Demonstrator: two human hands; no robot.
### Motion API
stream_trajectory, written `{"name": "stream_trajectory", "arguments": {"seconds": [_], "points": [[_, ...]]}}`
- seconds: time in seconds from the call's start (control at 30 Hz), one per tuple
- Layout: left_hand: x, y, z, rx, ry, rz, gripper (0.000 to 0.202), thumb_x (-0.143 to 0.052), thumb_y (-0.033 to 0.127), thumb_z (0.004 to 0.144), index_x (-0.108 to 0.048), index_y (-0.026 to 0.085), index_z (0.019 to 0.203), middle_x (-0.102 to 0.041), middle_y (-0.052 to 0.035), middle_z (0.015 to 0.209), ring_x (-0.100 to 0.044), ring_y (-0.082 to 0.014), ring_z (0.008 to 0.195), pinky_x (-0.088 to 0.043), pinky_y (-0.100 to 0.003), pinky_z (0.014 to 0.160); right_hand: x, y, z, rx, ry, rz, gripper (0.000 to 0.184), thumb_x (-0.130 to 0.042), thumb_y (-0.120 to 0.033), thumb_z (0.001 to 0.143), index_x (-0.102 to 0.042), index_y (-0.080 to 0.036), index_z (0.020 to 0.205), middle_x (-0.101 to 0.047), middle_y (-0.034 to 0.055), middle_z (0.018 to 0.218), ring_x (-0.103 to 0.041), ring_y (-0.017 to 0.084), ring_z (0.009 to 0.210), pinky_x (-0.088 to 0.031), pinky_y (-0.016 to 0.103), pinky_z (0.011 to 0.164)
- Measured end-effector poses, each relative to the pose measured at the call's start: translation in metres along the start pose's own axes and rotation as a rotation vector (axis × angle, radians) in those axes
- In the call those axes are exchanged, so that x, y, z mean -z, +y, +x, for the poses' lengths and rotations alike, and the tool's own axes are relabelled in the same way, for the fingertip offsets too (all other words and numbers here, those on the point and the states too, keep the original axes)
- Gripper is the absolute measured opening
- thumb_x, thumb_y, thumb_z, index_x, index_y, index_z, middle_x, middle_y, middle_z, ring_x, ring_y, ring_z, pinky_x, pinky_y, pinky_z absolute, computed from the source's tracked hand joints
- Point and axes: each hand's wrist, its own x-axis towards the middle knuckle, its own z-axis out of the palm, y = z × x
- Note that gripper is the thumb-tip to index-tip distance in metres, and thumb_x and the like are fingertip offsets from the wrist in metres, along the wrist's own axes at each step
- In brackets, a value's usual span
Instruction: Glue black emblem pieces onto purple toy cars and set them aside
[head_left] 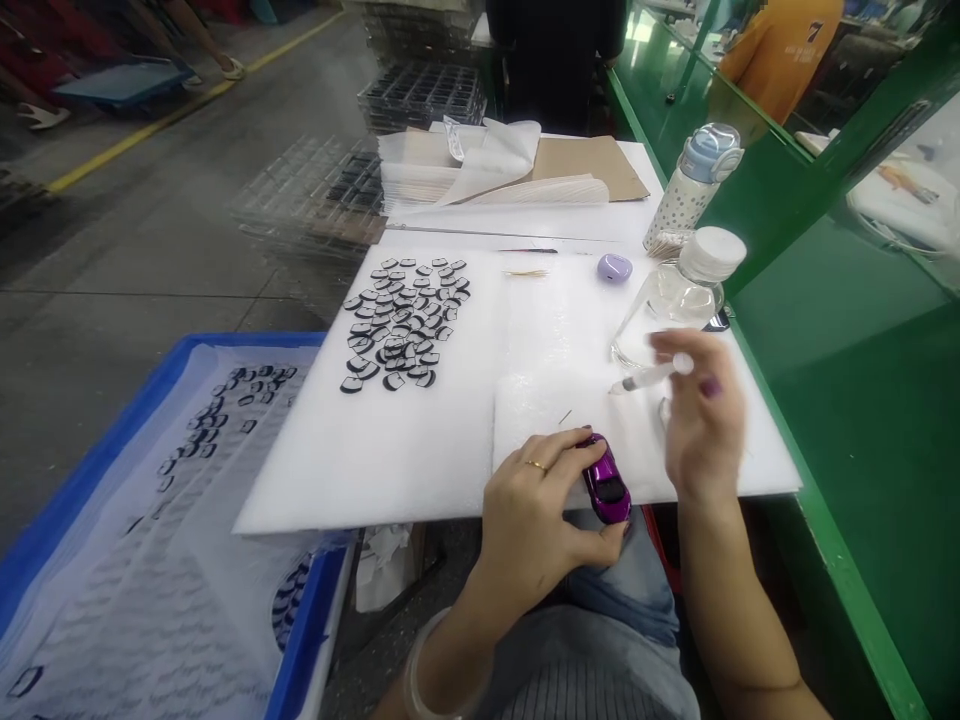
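My left hand (536, 510) grips a shiny purple toy car (606, 485) at the near edge of the white foam sheet (420, 450). My right hand (701, 415), blurred by motion, holds a small clear syringe (649, 376) above the foam, its tip pointing left. A cluster of several small black-and-white parts (401, 325) lies on the foam further back to the left. A thin pin-like piece (565, 416) rests just beyond the car.
A clear bottle with a white cap (679, 295), a dotted water bottle (694, 185) and a lilac case (614, 267) stand at the back right. Paper sheets (495, 165) lie behind. A blue crate (161, 530) with more parts sits at left. A green bench edge (825, 540) runs along the right.
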Motion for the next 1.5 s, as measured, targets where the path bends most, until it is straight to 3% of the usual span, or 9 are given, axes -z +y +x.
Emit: {"name": "stream_trajectory", "arguments": {"seconds": [0.1, 0.23, 0.43, 0.57, 0.7, 1.0, 1.17, 1.37, 1.5], "points": [[0.001, -0.001, -0.001, -0.019, -0.008, -0.002, 0.045, -0.071, 0.024, 0.065, -0.073, 0.014, 0.109, -0.077, -0.0111, 0.112, -0.075, -0.0289, 0.094, -0.064, -0.045, 0.075, 0.005, -0.019, -0.016, 0.192, 0.097, -0.104, 0.009, -0.069, -0.021, 0.090, -0.073, -0.024, 0.097, -0.066, 0.0010, 0.085, -0.062, 0.015, 0.075, -0.051, 0.028, 0.068], [0.001, -0.002, -0.002, -0.019, -0.022, 0.008, 0.044, -0.071, 0.025, 0.067, -0.072, 0.013, 0.109, -0.076, -0.0117, 0.115, -0.074, -0.0297, 0.098, -0.064, -0.046, 0.079, 0.014, -0.037, -0.026, -0.012, -0.358, -0.336, 0.013, -0.066, -0.012, 0.092, -0.074, -0.022, 0.092, -0.073, -0.0006, 0.081, -0.064, 0.012, 0.068, -0.051, 0.025, 0.061], [0.002, -0.002, -0.003, -0.032, -0.046, 0.040, 0.047, -0.071, 0.024, 0.068, -0.070, 0.016, 0.114, -0.076, -0.0102, 0.117, -0.074, -0.0279, 0.097, -0.063, -0.043, 0.076, 0.030, -0.026, -0.028, -0.121, -0.328, -0.347, 0.015, -0.062, -0.017, 0.095, -0.075, -0.020, 0.090, -0.070, -0.0008, 0.072, -0.062, 0.012, 0.062, -0.050, 0.024, 0.055], [0.002, -0.003, -0.003, -0.058, -0.032, 0.092, 0.039, -0.071, 0.027, 0.068, -0.069, 0.017, 0.105, -0.076, -0.0099, 0.108, -0.073, -0.0268, 0.088, -0.061, -0.041, 0.072, 0.004, -0.016, -0.016, -0.063, -0.554, -0.439, 0.018, -0.066, -0.013, 0.090, -0.077, -0.017, 0.103, -0.074, 0.0014, 0.076, -0.064, 0.013, 0.058, -0.051, 0.024, 0.054], [0.002, -0.003, -0.001, -0.078, -0.026, 0.160, 0.026, -0.070, 0.032, 0.068, -0.066, 0.016, 0.089, -0.071, -0.0072, 0.082, -0.069, -0.0249, 0.073, -0.057, -0.037, 0.058, -0.019, -0.013, -0.003, 0.113, -0.705, -0.544, 0.012, -0.068, -0.008, 0.088, -0.078, -0.014, 0.084, -0.075, 0.0044, 0.080, -0.067, 0.015, 0.066, -0.052, 0.027, 0.060], [0.002, -0.003, -0.002, -0.035, -0.027, 0.042, 0.045, -0.075, 0.030, 0.067, -0.071, 0.015, 0.109, -0.076, -0.0113, 0.114, -0.074, -0.0280, 0.094, -0.062, -0.043, 0.075, 0.041, -0.045, -0.068, 0.265, -0.136, -0.348, 0.036, -0.068, 0.000, 0.085, -0.078, -0.024, 0.110, -0.072, 0.0032, 0.079, -0.064, 0.021, 0.064, -0.049, 0.036, 0.053], [0.001, -0.002, -0.002, -0.049, -0.019, 0.059, 0.042, -0.076, 0.029, 0.070, -0.072, 0.012, 0.108, -0.077, -0.0126, 0.112, -0.074, -0.0279, 0.091, -0.063, -0.044, 0.075, 0.037, -0.029, -0.081, 0.246, -0.227, -0.361, 0.044, -0.069, 0.003, 0.083, -0.076, -0.024, 0.116, -0.075, 0.0034, 0.083, -0.068, 0.021, 0.068, -0.053, 0.035, 0.054], [0.001, -0.002, -0.003, -0.047, -0.015, 0.057, 0.041, -0.073, 0.030, 0.072, -0.071, 0.015, 0.109, -0.077, -0.0117, 0.112, -0.074, -0.0271, 0.091, -0.064, -0.043, 0.074, 0.037, -0.026, -0.076, 0.328, 0.090, -0.333, 0.025, -0.068, -0.010, 0.090, -0.079, -0.025, 0.107, -0.074, 0.0038, 0.077, -0.068, 0.023, 0.060, -0.052, 0.036, 0.048], [0.001, -0.002, -0.003, -0.045, -0.026, 0.057, 0.043, -0.075, 0.030, 0.071, -0.071, 0.015, 0.111, -0.076, -0.0119, 0.113, -0.074, -0.0281, 0.094, -0.064, -0.044, 0.074, 0.042, -0.028, -0.076, 0.318, -0.084, -0.377, 0.041, -0.069, 0.001, 0.084, -0.078, -0.025, 0.114, -0.074, 0.0032, 0.081, -0.067, 0.022, 0.065, -0.051, 0.036, 0.053]]}}
